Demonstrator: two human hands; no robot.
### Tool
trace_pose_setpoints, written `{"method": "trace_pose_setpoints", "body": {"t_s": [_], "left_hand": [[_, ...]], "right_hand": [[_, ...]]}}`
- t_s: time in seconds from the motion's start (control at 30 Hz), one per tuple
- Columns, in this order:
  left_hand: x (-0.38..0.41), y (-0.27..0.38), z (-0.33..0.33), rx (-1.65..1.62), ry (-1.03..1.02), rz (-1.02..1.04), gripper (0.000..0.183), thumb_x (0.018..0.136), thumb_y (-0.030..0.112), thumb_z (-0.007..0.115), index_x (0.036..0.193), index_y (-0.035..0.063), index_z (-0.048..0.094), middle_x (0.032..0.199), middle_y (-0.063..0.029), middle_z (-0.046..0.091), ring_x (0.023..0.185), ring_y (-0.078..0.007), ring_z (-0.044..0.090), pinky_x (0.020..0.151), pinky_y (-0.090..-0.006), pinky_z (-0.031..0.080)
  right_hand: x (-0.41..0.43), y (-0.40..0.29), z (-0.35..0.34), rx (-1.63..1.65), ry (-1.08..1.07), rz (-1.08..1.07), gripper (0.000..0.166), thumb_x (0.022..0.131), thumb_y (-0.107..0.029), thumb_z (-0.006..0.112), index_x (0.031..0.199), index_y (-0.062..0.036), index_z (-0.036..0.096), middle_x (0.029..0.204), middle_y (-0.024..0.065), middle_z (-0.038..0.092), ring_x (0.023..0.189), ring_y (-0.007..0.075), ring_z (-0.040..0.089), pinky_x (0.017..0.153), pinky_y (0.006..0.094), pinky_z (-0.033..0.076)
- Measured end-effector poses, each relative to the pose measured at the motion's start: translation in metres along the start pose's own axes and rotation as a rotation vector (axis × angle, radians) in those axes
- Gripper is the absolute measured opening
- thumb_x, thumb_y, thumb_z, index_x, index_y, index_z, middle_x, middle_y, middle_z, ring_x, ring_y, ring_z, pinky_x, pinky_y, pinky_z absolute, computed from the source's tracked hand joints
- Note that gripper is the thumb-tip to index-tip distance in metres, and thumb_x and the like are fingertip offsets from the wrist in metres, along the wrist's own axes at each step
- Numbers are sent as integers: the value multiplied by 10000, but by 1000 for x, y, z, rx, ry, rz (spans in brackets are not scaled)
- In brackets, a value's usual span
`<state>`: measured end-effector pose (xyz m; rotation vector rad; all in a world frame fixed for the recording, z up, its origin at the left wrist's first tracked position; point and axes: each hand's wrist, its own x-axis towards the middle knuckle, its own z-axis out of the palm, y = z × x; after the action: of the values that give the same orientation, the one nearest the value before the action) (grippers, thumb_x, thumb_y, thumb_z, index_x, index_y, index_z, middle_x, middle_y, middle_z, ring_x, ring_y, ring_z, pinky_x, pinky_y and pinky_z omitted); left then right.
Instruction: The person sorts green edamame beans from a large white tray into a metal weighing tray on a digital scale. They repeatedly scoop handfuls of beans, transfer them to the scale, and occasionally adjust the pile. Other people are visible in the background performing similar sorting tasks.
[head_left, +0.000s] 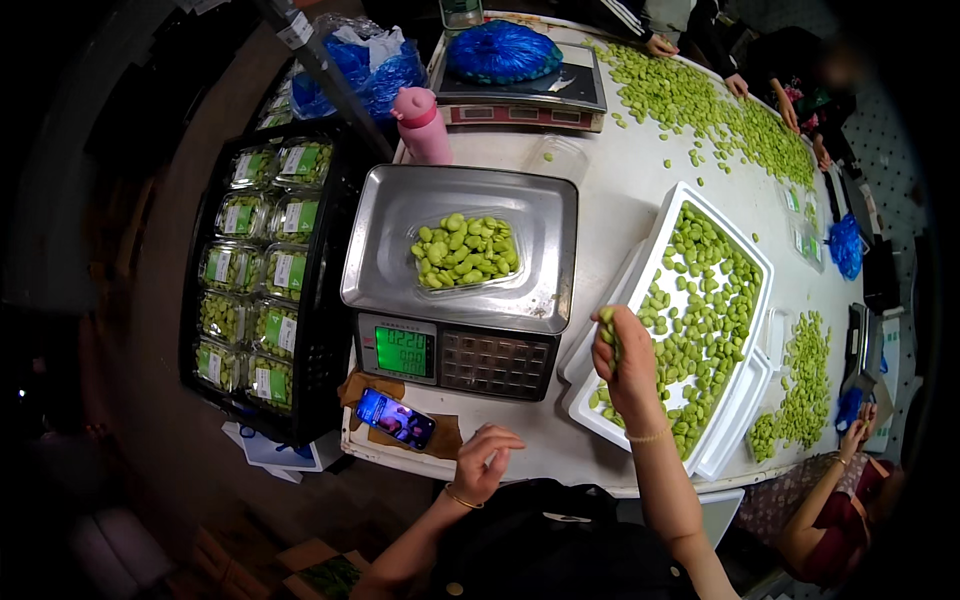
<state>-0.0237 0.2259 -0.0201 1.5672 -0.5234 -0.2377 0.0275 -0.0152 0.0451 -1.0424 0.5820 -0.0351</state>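
My right hand (626, 360) holds a few green shelled broad beans (609, 330) above the left edge of a white foam tray (759, 262), where many more beans (697, 322) lie loose. Below the scale's keypad, near the table's front edge, my left hand (484, 461) is empty with its fingers loosely bent apart. A clear plastic punnet filled with beans (465, 251) rests on the steel pan (382, 277) of an electronic scale, whose green display (403, 351) is lit.
A black crate (319, 315) of labelled bean punnets (289, 270) stands left. A phone (395, 418) lies by the scale. Behind are a pink bottle (424, 127) and a second scale (517, 112) bearing a blue bag (502, 51). Several people's hands are around loose beans (675, 90) at the far edge.
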Motion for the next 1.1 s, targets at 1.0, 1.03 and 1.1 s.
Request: {"method": "trace_pose_setpoints", "body": {"t_s": [1.0,1.03,1.1], "left_hand": [[25,-1,-40,-34,-222,94,137,796,-12,611,917,17,668,863,-94,648,794,-249,615,743,-333,488],[27,-2,-39,-26,-240,95,137,793,-14,612,914,20,668,863,-93,647,794,-250,614,742,-332,487],[33,-3,-41,17,-226,121,139,784,-11,622,908,29,669,861,-91,647,794,-251,614,741,-334,487]], "right_hand": [[-20,11,-123,-256,423,-35,57,927,-135,530,890,-92,534,814,20,567,706,97,563,552,206,421],[-25,16,-126,-275,432,-49,22,911,-100,524,909,-86,540,826,18,568,728,98,567,572,207,428],[-32,24,-126,-316,444,-73,91,879,-31,511,947,-75,552,851,15,571,771,99,575,612,209,441]]}}
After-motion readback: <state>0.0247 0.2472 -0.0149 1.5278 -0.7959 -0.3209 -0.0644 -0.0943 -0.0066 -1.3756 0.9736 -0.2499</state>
